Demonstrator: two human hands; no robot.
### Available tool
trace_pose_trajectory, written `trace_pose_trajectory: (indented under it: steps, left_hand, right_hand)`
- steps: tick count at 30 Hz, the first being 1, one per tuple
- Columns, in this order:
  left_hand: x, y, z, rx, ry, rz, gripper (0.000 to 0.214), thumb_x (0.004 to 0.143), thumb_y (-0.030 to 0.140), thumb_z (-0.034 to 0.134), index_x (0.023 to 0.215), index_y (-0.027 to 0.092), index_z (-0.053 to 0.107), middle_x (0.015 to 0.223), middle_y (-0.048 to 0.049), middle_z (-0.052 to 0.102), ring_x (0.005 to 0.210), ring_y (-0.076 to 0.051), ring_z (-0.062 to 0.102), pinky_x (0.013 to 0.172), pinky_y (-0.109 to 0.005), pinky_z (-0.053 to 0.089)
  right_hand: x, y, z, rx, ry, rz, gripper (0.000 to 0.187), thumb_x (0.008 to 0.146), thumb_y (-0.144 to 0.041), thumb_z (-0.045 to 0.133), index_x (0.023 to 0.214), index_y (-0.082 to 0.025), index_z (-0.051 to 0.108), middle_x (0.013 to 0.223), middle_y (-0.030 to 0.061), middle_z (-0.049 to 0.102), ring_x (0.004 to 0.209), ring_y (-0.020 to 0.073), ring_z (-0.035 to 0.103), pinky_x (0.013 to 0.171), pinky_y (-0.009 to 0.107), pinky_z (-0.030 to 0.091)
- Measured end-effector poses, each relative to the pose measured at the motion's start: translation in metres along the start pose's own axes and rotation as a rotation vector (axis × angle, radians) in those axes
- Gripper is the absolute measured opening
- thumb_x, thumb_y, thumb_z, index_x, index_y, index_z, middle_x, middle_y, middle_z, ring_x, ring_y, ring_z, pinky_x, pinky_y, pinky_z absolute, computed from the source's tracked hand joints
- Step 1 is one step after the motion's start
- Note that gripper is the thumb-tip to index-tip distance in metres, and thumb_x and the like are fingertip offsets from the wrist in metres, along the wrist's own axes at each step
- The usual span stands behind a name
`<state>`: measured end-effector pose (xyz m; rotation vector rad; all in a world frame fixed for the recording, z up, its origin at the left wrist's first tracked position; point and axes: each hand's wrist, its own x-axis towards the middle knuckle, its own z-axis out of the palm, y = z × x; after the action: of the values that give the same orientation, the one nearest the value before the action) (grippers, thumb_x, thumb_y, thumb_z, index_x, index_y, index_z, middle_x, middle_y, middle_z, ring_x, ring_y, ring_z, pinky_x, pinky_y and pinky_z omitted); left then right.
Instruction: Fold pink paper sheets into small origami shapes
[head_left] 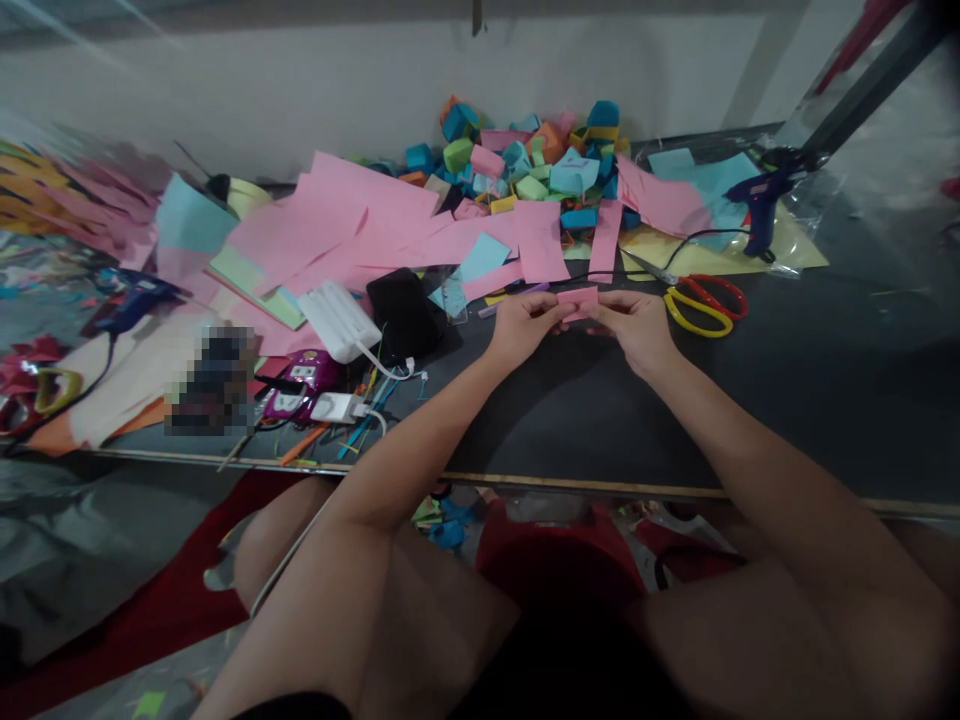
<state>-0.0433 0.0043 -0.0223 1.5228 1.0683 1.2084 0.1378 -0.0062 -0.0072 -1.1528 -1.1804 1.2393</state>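
Between both hands, just above the dark table (570, 420), is a small piece of pink paper (579, 301). My left hand (520, 328) pinches its left end, and my right hand (638, 326) pinches the right end. The undersides of the fingers are partly hidden. Beside my right hand lie scissors (701, 308) with one yellow and one red handle, blades pointing back left. Pink paper strips (606, 243) and a wider pink sheet (541, 242) lie just beyond the hands. A purple stick-like item (513, 300) sits next to my left hand.
A heap of folded coloured paper pieces (574, 172) rests against the wall. One glue gun (761, 205) is at right, another (139, 298) at left. Left of my arms are a black phone (405, 312), a white power bank (339, 320), a purple power strip (304, 385) and pink sheets (360, 215).
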Motion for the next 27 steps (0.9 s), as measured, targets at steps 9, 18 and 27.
trace_pose_trajectory:
  steps: [9, 18, 27]
  left_hand:
    - [-0.001, -0.001, 0.004, 0.013, -0.024, 0.04, 0.032, 0.093, 0.048, 0.067, 0.079, 0.018, 0.069, 0.069, -0.0005, 0.067, 0.061, -0.01, 0.064, 0.053, -0.022, 0.045]
    - [-0.007, 0.007, -0.001, 0.409, -0.11, 0.259, 0.024, 0.101, 0.034, 0.059, 0.083, 0.019, 0.066, 0.061, 0.0037, 0.066, 0.056, -0.01, 0.06, 0.062, -0.024, 0.045]
    - [-0.009, 0.009, 0.004, 0.569, -0.121, 0.34, 0.025, 0.099, 0.025, 0.058, 0.077, 0.018, 0.067, 0.07, 0.0, 0.074, 0.062, -0.011, 0.066, 0.06, -0.023, 0.043]
  right_hand:
    - [0.001, -0.005, -0.002, -0.123, -0.011, -0.063, 0.044, 0.055, -0.058, 0.093, 0.063, -0.02, 0.073, 0.065, 0.0042, 0.072, 0.054, 0.0125, 0.061, 0.045, 0.026, 0.046]
    - [-0.001, -0.006, 0.0, -0.382, -0.021, -0.441, 0.031, 0.078, -0.052, 0.079, 0.081, -0.021, 0.08, 0.078, 0.0034, 0.077, 0.065, 0.0148, 0.064, 0.062, 0.03, 0.05]
    - [-0.002, -0.006, -0.001, -0.482, -0.013, -0.542, 0.011, 0.079, -0.026, 0.067, 0.069, -0.021, 0.066, 0.07, 0.0019, 0.068, 0.064, 0.0152, 0.058, 0.065, 0.033, 0.047]
